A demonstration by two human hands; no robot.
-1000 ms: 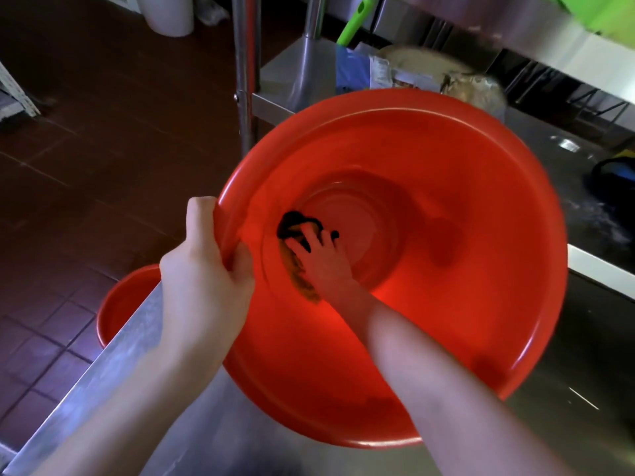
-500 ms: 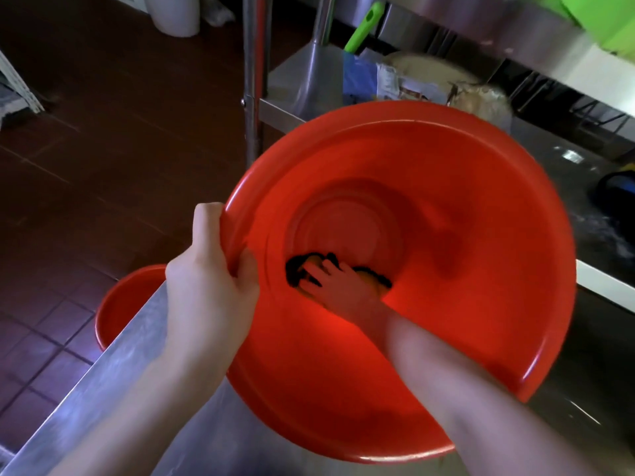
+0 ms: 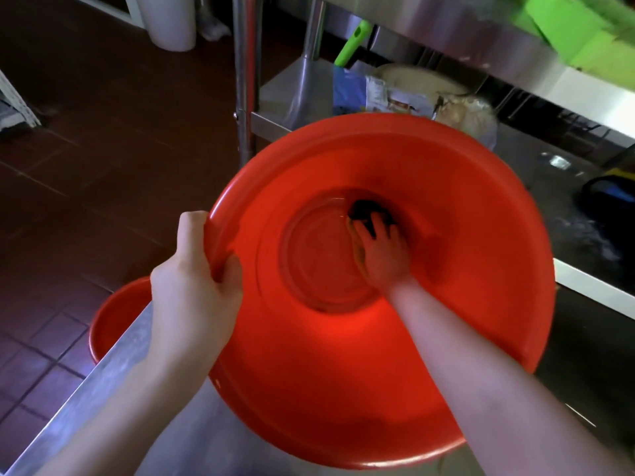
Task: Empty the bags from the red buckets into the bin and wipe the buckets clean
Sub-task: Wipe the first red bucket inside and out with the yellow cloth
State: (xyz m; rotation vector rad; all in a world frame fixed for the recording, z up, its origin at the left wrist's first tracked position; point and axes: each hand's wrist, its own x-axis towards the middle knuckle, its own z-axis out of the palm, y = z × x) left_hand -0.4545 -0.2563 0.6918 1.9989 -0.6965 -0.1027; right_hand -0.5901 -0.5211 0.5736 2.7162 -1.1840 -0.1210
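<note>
A large red bucket is tilted toward me over a steel table. My left hand grips its left rim, thumb inside and fingers outside. Deep inside the bucket, my right hand presses a dark sponge with a yellowish side against the right edge of the round bottom. A second red bucket sits lower down at the left, half hidden behind the table edge.
The steel table runs along the bottom left. Behind the bucket stands a steel shelf unit with bags, a green handle and a post. A white bin stands on the brown tiled floor at the top left.
My right hand has swept the sponge from the left side of the bucket's bottom, along the lower edge, to the upper right side. My left hand keeps the same grip on the rim.
</note>
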